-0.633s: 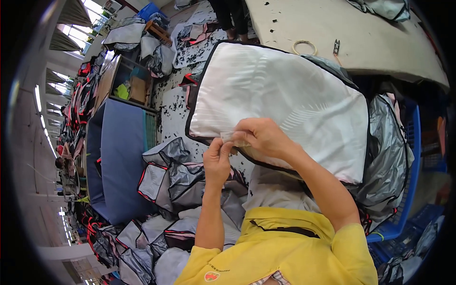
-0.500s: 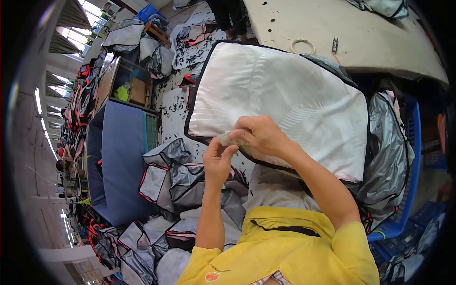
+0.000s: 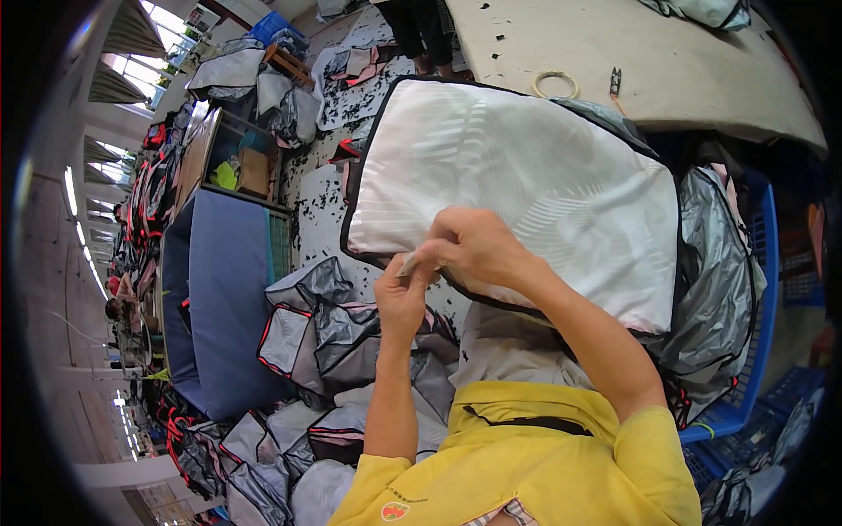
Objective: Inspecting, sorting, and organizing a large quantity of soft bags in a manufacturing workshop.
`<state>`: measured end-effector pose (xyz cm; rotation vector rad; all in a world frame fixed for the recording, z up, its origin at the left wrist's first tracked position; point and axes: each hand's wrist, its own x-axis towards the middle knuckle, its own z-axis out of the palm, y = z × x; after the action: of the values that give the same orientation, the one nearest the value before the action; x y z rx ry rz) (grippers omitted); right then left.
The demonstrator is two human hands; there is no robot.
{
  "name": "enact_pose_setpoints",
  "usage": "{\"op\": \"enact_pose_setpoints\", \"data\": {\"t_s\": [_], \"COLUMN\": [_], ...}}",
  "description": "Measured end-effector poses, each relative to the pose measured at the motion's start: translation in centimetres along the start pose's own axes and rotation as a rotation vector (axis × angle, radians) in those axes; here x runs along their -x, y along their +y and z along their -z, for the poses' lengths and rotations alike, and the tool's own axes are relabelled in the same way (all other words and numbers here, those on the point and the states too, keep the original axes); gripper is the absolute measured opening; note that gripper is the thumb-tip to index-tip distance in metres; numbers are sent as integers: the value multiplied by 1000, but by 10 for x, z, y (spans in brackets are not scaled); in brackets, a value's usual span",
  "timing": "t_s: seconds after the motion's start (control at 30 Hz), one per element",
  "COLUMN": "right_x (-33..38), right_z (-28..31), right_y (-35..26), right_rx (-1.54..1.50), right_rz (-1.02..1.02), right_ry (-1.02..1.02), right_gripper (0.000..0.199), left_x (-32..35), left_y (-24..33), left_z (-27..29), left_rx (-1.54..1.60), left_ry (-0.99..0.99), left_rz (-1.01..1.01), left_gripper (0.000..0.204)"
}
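Observation:
A large white fabric panel with a faint pale leaf-and-stripe pattern and black bound edges, apparently one face of a bag, spreads out before me. At its near left corner my left hand is closed, pinching a small pale strip between thumb and fingers. My right hand meets it there, its fingertips bent together over the strip's other end. Fingers cover most of the strip, so its exact kind is unclear. The right wrist passes over the lower edge of the white panel.
Silver-lined bags are heaped at the left, and more silver material fills a blue crate on the right. Thread snips and a tape ring lie on the cream table. A person stands beyond.
My right fingers have closed in toward the left ones, and less of the pale strip shows. The strip is turned at a different angle. The white panel stays in place.

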<state>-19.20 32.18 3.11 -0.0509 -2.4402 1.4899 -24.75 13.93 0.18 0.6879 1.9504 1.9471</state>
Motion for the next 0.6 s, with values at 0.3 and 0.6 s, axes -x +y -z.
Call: {"op": "enact_pose_setpoints", "data": {"t_s": [0.3, 0.6], "right_x": [41, 27], "right_z": [-1, -10], "right_y": [22, 12], "right_rx": [-564, -462], "right_rz": [-122, -211], "right_ry": [159, 246], "right_gripper": [44, 20], "left_x": [-1, 7], "left_y": [-3, -8], "left_z": [-2, -14], "left_rx": [-31, 12], "left_ry": [24, 183], "left_rz": [22, -90], "left_gripper": [12, 19]}}
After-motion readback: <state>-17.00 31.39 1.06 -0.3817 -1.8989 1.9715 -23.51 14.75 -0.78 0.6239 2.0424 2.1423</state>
